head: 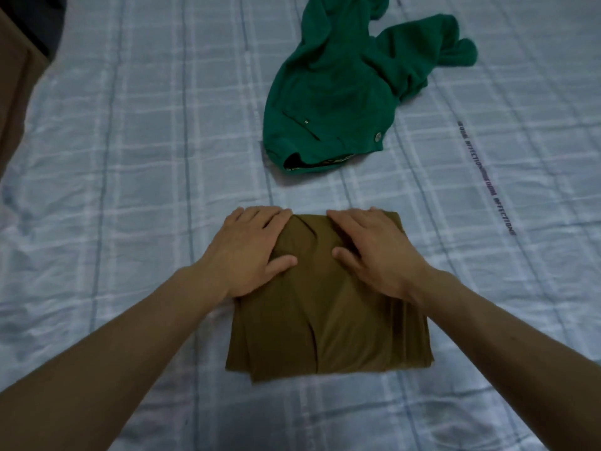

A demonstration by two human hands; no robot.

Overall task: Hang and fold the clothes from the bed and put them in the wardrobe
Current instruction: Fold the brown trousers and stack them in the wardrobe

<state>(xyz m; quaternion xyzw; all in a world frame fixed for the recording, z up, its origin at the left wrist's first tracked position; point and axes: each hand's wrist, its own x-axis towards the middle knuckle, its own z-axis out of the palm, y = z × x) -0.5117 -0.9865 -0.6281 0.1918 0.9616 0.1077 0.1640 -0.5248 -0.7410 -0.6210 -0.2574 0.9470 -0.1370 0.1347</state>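
Observation:
An olive-brown garment lies folded into a neat rectangle on the bed, near its front middle. My left hand rests flat on the garment's far left corner, fingers straight. My right hand presses flat on the far right part, fingers spread toward the fold's top edge. A green garment with a metal button lies crumpled and unfolded farther back, right of centre.
The bed carries a pale blue checked sheet with a printed text strip at the right. A brown wooden piece of furniture stands beside the bed at the left edge.

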